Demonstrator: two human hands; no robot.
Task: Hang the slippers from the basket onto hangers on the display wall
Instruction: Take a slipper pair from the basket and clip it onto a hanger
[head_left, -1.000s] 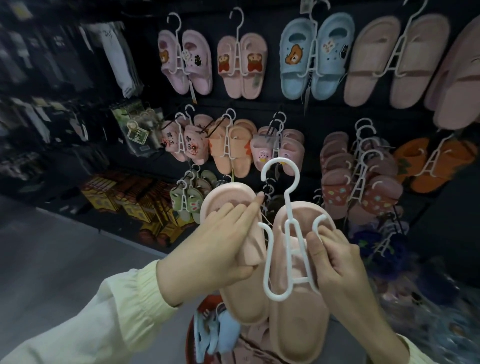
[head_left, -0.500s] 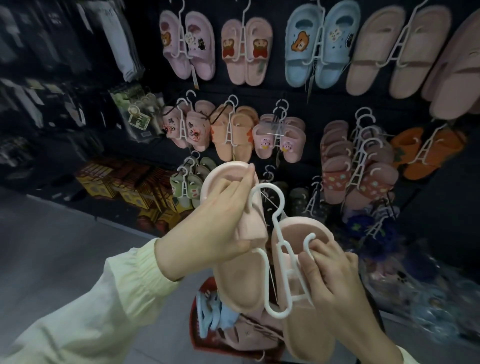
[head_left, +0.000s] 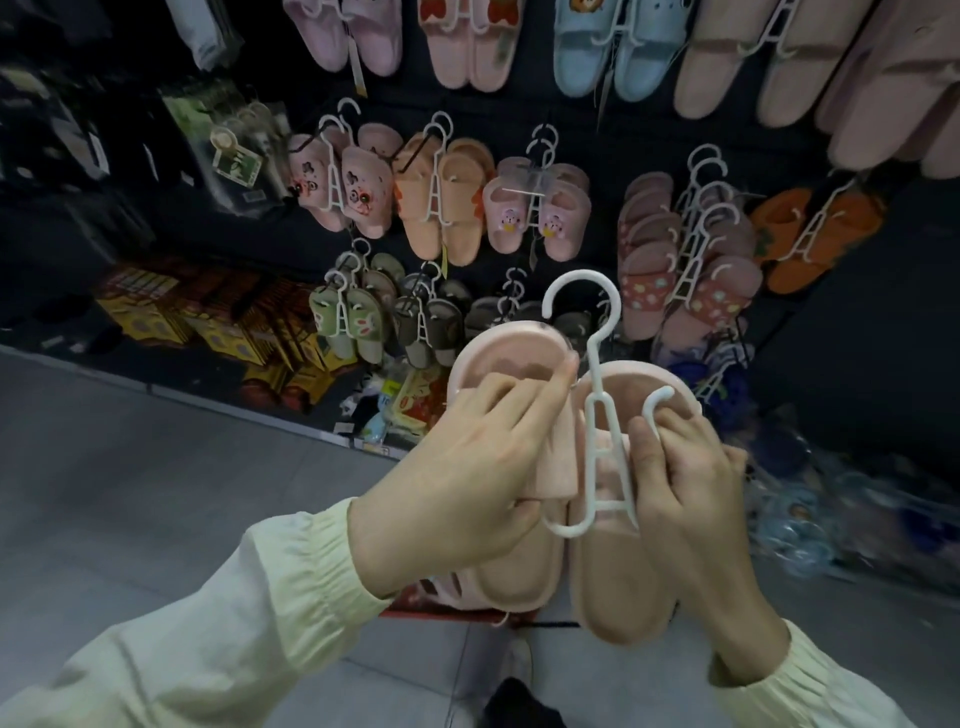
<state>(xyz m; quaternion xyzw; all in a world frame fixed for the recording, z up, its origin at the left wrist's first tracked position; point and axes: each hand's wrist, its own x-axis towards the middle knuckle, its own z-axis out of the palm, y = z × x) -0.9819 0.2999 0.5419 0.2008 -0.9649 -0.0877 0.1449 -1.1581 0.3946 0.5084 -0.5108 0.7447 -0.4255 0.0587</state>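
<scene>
Left hand: the left hand (head_left: 467, 467), in a pale yellow sleeve (head_left: 218, 623), is closed on the left pink slipper (head_left: 514, 364), fingers curled over its strap and the index finger stretched up to the toe rim.
Right hand: the right hand (head_left: 685, 483) pinches the right side of the white hanger (head_left: 597, 415), thumb pressed on the right pink slipper (head_left: 618, 587) just beside the hanger's right arm, the other fingers wrapped behind.
Hanger: upright between the two hands, its hook at 12 o'clock from them, open to the left; the ladder-shaped stem lies over the inner edge of the right slipper, and the lower left arm curls under the left slipper's strap.
Slippers: side by side, touching, toes up and heels toward 6 o'clock, held in front of the display wall.
Basket: a red edge (head_left: 441, 610) shows under the slippers at 6 o'clock, mostly hidden by them.
Display wall: the dark display wall (head_left: 561, 111) from 10 to 2 o'clock carries rows of hung pairs, among them an orange pair (head_left: 441, 197), a green pair (head_left: 345, 322) and a light blue pair (head_left: 618, 47).
Floor: grey tiles (head_left: 130, 467) at 8 o'clock.
</scene>
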